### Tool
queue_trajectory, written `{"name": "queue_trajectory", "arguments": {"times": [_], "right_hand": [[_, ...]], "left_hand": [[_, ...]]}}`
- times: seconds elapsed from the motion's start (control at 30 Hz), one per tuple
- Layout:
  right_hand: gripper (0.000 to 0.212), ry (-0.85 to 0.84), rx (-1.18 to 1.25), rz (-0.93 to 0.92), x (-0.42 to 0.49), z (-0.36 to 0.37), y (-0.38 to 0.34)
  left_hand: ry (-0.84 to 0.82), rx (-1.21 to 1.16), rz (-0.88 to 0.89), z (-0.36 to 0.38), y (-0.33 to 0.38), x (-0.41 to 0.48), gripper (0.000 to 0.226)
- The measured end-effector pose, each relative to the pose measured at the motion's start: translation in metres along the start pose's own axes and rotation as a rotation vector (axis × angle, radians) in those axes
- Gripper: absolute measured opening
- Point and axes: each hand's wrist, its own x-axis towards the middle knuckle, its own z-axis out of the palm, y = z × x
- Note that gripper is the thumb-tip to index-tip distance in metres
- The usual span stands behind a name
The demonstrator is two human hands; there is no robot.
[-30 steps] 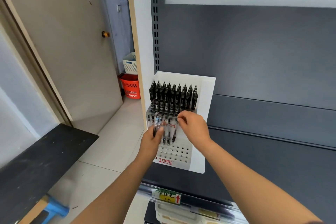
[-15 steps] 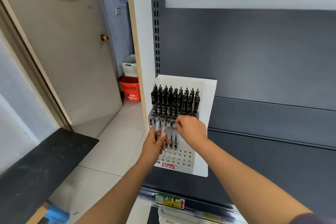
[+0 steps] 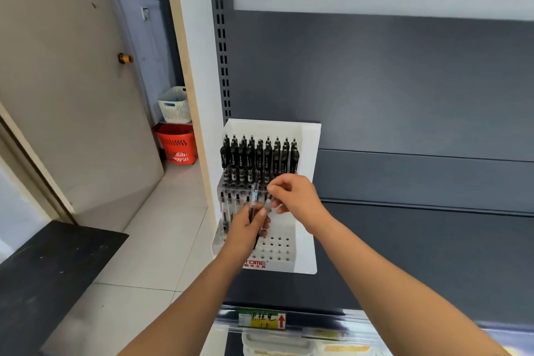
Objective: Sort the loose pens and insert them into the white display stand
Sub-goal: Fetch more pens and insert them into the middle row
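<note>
Up close, a label [image 3: 261, 319] sits on the shelf edge under both forearms. Just above it the left hand [image 3: 245, 225] is closed round a small bundle of loose pens [image 3: 254, 196], which stick up past its thumb in front of the stand [image 3: 307, 182]. The right hand [image 3: 300, 196] meets that bundle, thumb and forefinger pinching the top of one clear pen [image 3: 268, 201] while its other fingers curl loosely.

These pens look light, stiff and thin, with smooth plastic barrels that could slip or roll between fingers. A two-finger pinch high on the barrel seems right. It leaves the lower end free to find a hole, and the pen needs guiding, not force. The bundle probably wants only a light squeeze, so one pen slides out without dragging its neighbours.

Behind the hands, the stand rests on the dark shelf [image 3: 404, 240]. Its front holes [image 3: 278, 246] are unfilled, a few clear pens stand in the middle tier, and black pens [image 3: 260, 156] pack the back rows. Farther off, an orange basket [image 3: 177, 143] sits on the floor.

Half a second ago the right hand was down at the middle tier, fingertips on a pen there. Now it has drawn back to the left hand's bundle to take the next one. The left hand has barely moved.
</note>
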Motion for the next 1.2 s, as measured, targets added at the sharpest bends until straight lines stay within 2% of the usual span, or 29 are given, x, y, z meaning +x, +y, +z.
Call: {"name": "queue_trajectory", "arguments": {"times": [0.17, 0.27, 0.53, 0.83, 1.07, 1.2], "right_hand": [[0.012, 0.156, -0.228, -0.103, 0.000, -0.011, 0.001], [0.008, 0.180, -0.417, -0.138, 0.002, -0.010, 0.005], [0.013, 0.284, -0.528, -0.165, 0.002, 0.000, 0.014], [0.017, 0.286, -0.705, -0.250, 0.006, 0.003, 0.009], [0.019, 0.162, -0.818, -0.155, 0.003, 0.013, 0.029], [0.017, 0.210, -0.863, -0.121, 0.001, 0.014, 0.035]], "left_hand": [[0.023, 0.086, 0.073, -0.009, -0.003, 0.003, 0.016], [0.026, 0.124, 0.069, -0.013, -0.007, 0.004, 0.017], [-0.027, 0.129, 0.037, -0.022, -0.022, 0.001, 0.014], [-0.029, 0.179, 0.083, -0.024, -0.024, 0.006, 0.011], [-0.038, 0.123, 0.056, -0.021, -0.023, 0.009, 0.021], [-0.042, 0.137, 0.077, -0.024, -0.025, 0.008, 0.017]]}}
